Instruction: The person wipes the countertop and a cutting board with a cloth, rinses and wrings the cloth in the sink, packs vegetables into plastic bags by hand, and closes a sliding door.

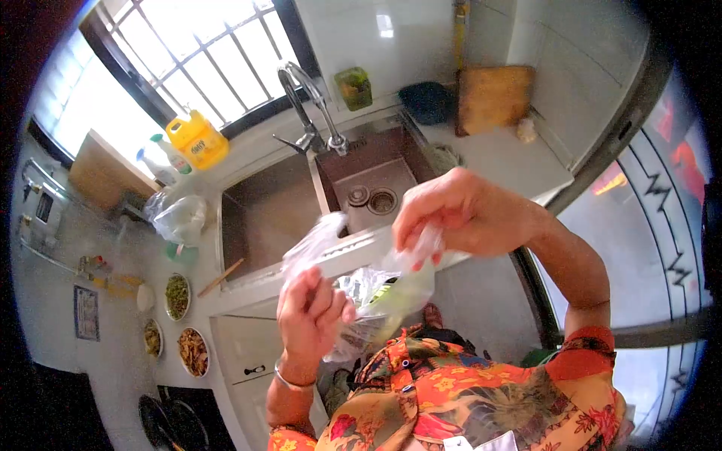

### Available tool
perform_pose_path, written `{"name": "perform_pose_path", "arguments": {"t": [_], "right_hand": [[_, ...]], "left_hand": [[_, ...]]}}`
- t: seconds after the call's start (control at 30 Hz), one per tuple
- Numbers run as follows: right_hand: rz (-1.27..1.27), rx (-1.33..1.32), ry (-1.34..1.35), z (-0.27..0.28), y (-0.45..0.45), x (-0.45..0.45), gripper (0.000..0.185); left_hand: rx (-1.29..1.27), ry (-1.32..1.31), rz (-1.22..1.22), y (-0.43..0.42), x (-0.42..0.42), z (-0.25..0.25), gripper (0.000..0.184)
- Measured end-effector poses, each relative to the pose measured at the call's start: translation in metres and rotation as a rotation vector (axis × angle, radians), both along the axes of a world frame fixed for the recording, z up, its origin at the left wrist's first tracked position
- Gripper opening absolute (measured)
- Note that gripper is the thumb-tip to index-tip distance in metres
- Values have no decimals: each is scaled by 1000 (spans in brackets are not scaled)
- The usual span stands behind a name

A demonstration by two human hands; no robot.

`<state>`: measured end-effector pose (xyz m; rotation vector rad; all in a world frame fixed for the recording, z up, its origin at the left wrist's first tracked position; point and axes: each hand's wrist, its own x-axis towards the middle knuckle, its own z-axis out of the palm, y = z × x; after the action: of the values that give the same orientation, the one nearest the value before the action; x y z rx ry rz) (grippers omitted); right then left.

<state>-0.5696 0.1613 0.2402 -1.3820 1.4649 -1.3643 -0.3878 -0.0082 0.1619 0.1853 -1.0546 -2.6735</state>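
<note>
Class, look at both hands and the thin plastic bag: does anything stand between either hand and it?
Nothing visible does. The left hand and the right hand both have their fingers closed on the plastic bag, which hangs between them.

Left hand [312, 312] held up in front of sink [271, 203], on body side; fingers curled inward, hand closed in grip. Left forearm [289, 402] raised toward sink, wrist [297, 370] kept roughly in line. Right hand [459, 214] held closer to sink, over its near right corner; fingers bent downward, thumb and fingertips pressed together in pinch. Right elbow [594, 297] bent sharply, forearm [575, 255] angled in from right of sink. Both hands kept apart.
</note>
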Motion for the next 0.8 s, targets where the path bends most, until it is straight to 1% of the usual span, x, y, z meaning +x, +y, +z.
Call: {"name": "perform_pose_path", "arguments": {"t": [0.07, 0.1, 0.13, 0.17, 0.2, 0.23, 0.3, 0.33, 0.4, 0.43, 0.47, 0.5, 0.53, 0.57, 0.6, 0.63, 0.67, 0.7, 0.73, 0.77, 0.8], "right_hand": [[230, -119, 93, 6, -12, -12, 11], [165, 27, 186, 21, -14, -17, 10], [176, 18, 184, 20, -21, -24, 10], [144, -74, 334, 17, -28, -28, 9], [112, -166, 481, 17, -34, -31, 9], [178, -173, 476, 19, -36, -34, 9], [315, -189, 453, 18, -38, -34, 11], [394, -164, 503, 17, -41, -38, 12], [494, -132, 457, 11, -40, -58, 24], [355, -252, 557, 9, -38, -75, 32], [213, -370, 655, 9, -35, -94, 40], [169, -229, 732, 7, -29, -108, 50], [138, -219, 868, -11, -26, -120, 42], [100, -207, 1001, -27, -25, -129, 34], [94, -210, 997, -26, -23, -134, 34], [152, -88, 967, -25, -21, -140, 25], [212, 34, 933, -24, -18, -146, 20], [210, 32, 930, -26, -15, -151, 20], [144, -116, 908, -30, -11, -157, 20], [79, -261, 880, -33, -8, -160, 23], [75, -261, 874, -32, -5, -159, 23]], "left_hand": [[-143, -135, -48, 6, -28, 5, 19], [-341, -176, -123, 10, -40, 6, 16], [-755, -239, -198, 9, -53, 8, 28], [-872, -228, -155, 21, -60, 12, 33], [-1112, -184, -206, 27, -71, 20, 37], [-1348, -125, -235, 33, -82, 29, 42], [-1396, -136, -200, 36, -96, 25, 41], [-1446, -135, -174, 37, -104, 22, 41], [-1545, -134, -125, 37, -117, 13, 40], [-1595, -132, -99, 36, -123, 9, 40], [-1585, -195, -130, 35, -126, 8, 39], [-1576, -258, -162, 34, -129, 8, 39], [-1567, -321, -193, 34, -133, 10, 39], [-1494, -310, -176, 37, -138, 17, 38], [-1520, -299, -144, 38, -142, 19, 39], [-1547, -288, -111, 38, -146, 22, 41], [-1574, -278, -77, 38, -150, 24, 42], [-1290, -467, -130, 36, -148, 24, 45], [-997, -641, -180, 34, -148, 24, 49], [-1017, -634, -186, 32, -151, 17, 58], [-1019, -639, -192, 33, -153, 17, 58]]}}
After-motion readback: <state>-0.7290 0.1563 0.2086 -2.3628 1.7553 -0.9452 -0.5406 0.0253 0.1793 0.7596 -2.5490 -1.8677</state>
